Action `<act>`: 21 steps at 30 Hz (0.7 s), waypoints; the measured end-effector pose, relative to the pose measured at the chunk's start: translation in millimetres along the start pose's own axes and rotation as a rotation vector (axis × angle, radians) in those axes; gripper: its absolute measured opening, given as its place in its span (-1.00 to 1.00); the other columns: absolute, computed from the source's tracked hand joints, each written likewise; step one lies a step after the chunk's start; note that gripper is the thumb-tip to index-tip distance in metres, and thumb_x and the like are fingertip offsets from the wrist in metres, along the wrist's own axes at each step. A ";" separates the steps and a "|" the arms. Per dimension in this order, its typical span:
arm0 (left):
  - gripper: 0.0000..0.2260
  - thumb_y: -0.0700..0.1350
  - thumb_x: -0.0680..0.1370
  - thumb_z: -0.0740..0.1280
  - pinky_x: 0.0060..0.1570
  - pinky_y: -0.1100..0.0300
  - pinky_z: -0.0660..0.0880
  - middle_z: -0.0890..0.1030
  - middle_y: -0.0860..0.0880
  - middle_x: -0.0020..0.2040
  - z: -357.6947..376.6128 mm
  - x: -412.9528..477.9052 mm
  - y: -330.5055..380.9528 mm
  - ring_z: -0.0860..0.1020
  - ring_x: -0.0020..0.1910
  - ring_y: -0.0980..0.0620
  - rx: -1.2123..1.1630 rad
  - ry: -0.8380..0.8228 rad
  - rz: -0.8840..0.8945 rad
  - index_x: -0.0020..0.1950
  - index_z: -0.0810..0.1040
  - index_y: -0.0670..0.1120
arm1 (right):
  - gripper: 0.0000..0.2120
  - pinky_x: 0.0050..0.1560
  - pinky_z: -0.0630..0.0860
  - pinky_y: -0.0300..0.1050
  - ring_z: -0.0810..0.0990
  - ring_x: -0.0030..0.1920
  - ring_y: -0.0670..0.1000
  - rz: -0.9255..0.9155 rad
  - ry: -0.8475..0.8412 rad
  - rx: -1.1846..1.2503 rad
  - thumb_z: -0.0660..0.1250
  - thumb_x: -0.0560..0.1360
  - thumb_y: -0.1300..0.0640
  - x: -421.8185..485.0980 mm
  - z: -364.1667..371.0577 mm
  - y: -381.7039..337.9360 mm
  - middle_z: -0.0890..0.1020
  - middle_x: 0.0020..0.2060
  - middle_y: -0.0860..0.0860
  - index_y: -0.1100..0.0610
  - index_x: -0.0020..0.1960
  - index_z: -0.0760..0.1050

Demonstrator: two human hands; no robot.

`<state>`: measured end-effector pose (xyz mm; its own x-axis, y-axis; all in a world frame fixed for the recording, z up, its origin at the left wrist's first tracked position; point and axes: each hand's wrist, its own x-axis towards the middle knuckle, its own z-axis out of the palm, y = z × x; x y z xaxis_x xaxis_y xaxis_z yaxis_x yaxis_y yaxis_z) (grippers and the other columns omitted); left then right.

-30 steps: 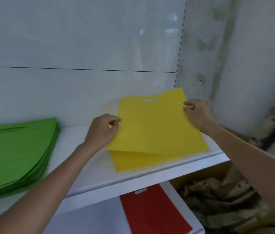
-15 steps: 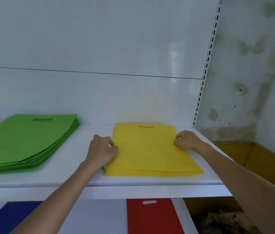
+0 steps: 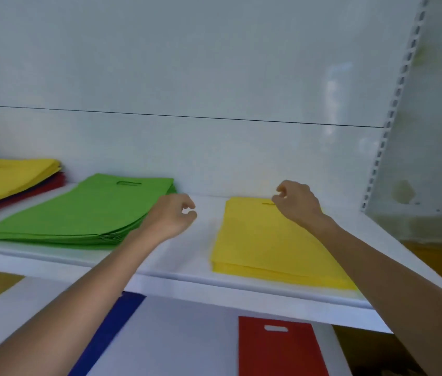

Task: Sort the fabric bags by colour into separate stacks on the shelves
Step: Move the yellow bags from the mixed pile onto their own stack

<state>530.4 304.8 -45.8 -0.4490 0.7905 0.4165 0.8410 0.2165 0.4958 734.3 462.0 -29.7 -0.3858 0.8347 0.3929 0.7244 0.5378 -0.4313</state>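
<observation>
Fabric bags are lying in several places across 2 shelves. Nearest, on the lower shelf (image 3: pixel 187 340), a red bag (image 3: pixel 276 356) is lying flat with its cut-out handle pointing toward the back. A blue bag (image 3: pixel 111 321) is showing partly beside the left forearm.

On the upper shelf (image 3: pixel 176 278), a yellow stack (image 3: pixel 263 245) is sitting to the right with its edges roughly squared. A thicker green stack (image 3: pixel 78 215) is sitting to the left, its near edges fanning out a little. The left hand (image 3: pixel 169 219) is hovering over the bare strip between these 2 stacks, fingers loosely curled and gripping nothing. The right hand (image 3: pixel 297 203) is hanging just above the far end of the yellow stack, near its handle slot, fingers loosely curled too. It seems to be holding nothing, though I cannot tell whether a fingertip is grazing the top bag.

Farther off, at the far left, a mixed pile (image 3: pixel 10 176) is waiting, with yellow bags lying over red ones, so the sorting is probably not finished.

These bags are looking thin, light and limp. A single one will likely be sagging when lifted and sliding easily over its neighbours. Pinching 1 layer at both long edges, or at the handle end, should be separating it cleanly and keeping it flat for laying down.
</observation>
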 end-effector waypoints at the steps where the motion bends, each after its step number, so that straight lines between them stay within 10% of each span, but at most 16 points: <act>1: -0.81 -0.17 0.49 0.31 0.10 0.19 0.41 0.61 -0.10 0.09 -15.2 -3.3 -10.3 0.54 0.10 -0.05 0.014 0.038 0.000 0.08 0.60 -0.13 | -0.67 0.13 0.41 -0.04 0.49 0.18 0.11 -0.046 -0.019 0.046 0.23 0.52 0.05 1.6 9.0 -24.4 0.55 0.18 0.07 0.14 0.26 0.43; 21: -0.86 -0.24 0.51 0.30 -0.05 0.27 0.36 0.52 0.04 -0.06 -317.0 -170.2 -313.1 0.51 -0.05 0.07 0.196 0.396 -0.366 0.02 0.59 -0.08 | -0.65 0.07 0.50 0.01 0.54 0.08 0.11 -0.694 -0.289 0.489 0.27 0.49 0.16 -79.8 192.9 -499.4 0.58 0.09 0.10 0.18 0.26 0.44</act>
<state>247.8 -79.1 -30.3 -0.7685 0.3770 0.5170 0.6327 0.5678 0.5265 293.2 149.6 -2.4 -0.8228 0.2644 0.5031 -0.0249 0.8676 -0.4967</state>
